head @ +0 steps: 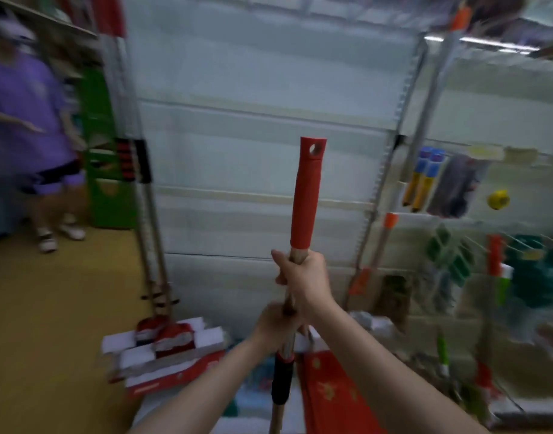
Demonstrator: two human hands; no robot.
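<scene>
Both hands grip upright mop pole, red end up.

Upright red-gripped mop pole

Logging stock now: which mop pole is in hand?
The red-gripped centre pole, gripped by the left hand and the right hand; the two leaning poles at left stand untouched.

Bare left grip, bare right grip, bare forearms
</scene>
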